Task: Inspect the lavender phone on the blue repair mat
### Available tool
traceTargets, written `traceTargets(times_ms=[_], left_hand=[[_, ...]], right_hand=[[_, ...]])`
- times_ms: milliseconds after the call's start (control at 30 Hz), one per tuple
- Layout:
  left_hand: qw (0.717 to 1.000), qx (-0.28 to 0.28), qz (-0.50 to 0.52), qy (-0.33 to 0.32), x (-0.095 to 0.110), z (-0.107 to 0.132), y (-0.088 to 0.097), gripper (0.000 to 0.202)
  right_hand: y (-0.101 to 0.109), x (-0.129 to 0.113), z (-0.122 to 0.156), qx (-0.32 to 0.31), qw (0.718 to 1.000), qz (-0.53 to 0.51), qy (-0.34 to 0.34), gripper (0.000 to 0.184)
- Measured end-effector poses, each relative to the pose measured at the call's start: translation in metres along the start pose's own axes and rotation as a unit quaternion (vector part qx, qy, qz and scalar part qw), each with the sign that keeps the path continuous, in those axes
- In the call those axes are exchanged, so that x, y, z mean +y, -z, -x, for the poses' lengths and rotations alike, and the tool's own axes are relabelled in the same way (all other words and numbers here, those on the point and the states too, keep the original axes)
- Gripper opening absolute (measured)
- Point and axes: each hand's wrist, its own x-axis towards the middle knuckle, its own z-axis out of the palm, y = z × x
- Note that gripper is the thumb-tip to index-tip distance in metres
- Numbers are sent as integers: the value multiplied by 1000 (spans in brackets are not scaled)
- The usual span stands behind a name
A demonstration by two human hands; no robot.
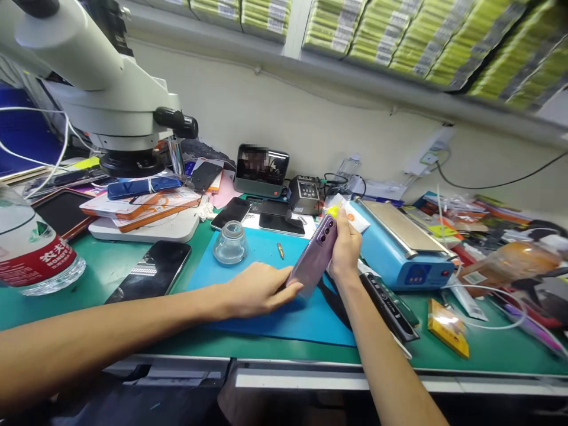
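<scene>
Both hands are gripping the purple phone [313,258] at mid-frame: the left hand [257,290] is pinching its lower end, and the right hand [345,245] has fingers closed round its top. It is tilting above the blue mat [266,248], so keeping both grips firm looks wise.

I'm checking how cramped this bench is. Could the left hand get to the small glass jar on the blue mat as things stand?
Probably yes. The glass jar stands just beyond the left hand, with bare blue mat between them. That hand grips the purple phone, though, so it isn't free.

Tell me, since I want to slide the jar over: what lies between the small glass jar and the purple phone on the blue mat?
In the head view, only a small brass-coloured bit lies on the blue mat between the glass jar and the purple phone.
</scene>
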Motion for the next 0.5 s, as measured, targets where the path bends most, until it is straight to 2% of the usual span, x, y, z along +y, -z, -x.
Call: traceTargets(times_ms=[133,233,367,433,500], left_hand=[[997,30,70,13,0,-1,2,54],[994,36,97,19,-1,-1,1,58],[990,79,117,26,-3,1,-2,48],[985,119,126,4,-3,1,-4,42],[975,154,152,-41,-2,1,-4,37]], right_hand=[[7,-10,-6,30,998,42,34,73],[5,-33,-6,-13,995,86,48,74],[5,-67,4,-57,987,135,71,71],[14,-72,15,-47,991,115,56,63],[31,-67,31,-10,997,72,-4,51]])
